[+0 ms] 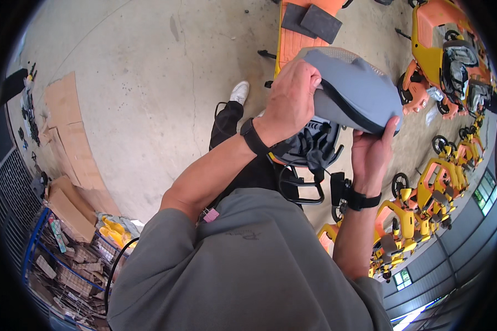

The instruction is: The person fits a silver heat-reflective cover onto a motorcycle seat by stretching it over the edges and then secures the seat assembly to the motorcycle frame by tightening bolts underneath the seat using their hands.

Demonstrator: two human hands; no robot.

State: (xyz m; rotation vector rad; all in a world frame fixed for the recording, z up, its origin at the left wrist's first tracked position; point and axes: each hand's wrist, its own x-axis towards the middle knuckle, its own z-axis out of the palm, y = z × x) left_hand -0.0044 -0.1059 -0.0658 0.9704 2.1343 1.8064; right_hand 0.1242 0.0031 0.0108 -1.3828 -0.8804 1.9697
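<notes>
The left hand (294,99) is closed, its fingertips pinching the left part of the near edge of a grey seat (356,77); the right hand (371,157) is half curled about the near right corner, thumb outside, other fingers partly hidden. The seat lies just beyond the hands, its long axis slanting from far left to near right, so each hand is nearer one end. It is held up over the black tray (313,144) of a scooter; whether they touch, I cannot tell. Farther off, dark pads (320,23) overlap the right edge of an orange board (294,49).
</notes>
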